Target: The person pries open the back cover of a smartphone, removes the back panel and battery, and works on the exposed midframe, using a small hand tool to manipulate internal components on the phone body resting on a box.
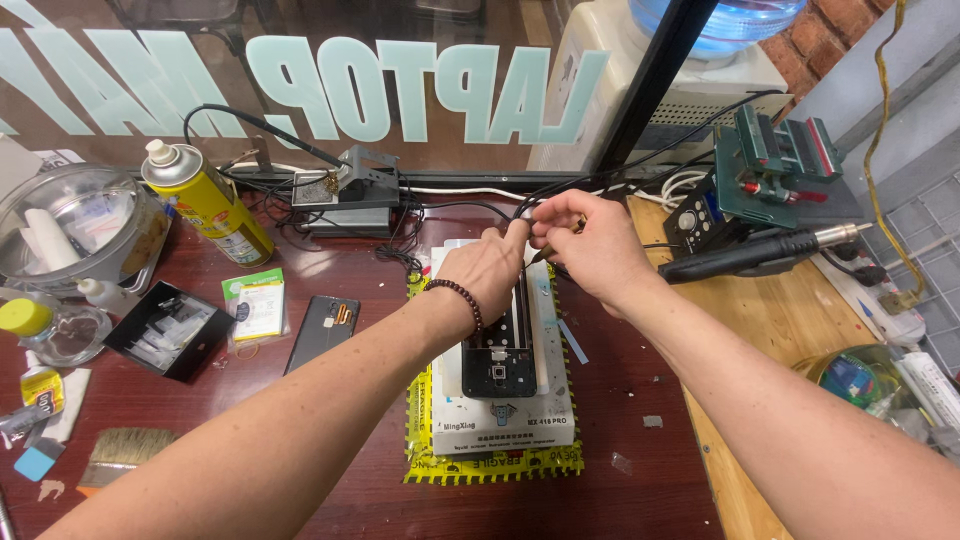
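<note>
Left hand (492, 268): grip pinched on black cable (300, 140) | right hand (590, 245): grip clamped on thin tool (541, 254) | both above phone frame (497, 350), which lies below the grips on white plate (500, 425), worktop middle, toward rear edge

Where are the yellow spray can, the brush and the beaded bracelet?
Yellow spray can (210, 205): head view, middle of its body.
Brush (122, 446): head view, on the bristles.
Beaded bracelet (462, 298): head view, beads on the left wrist.
</note>
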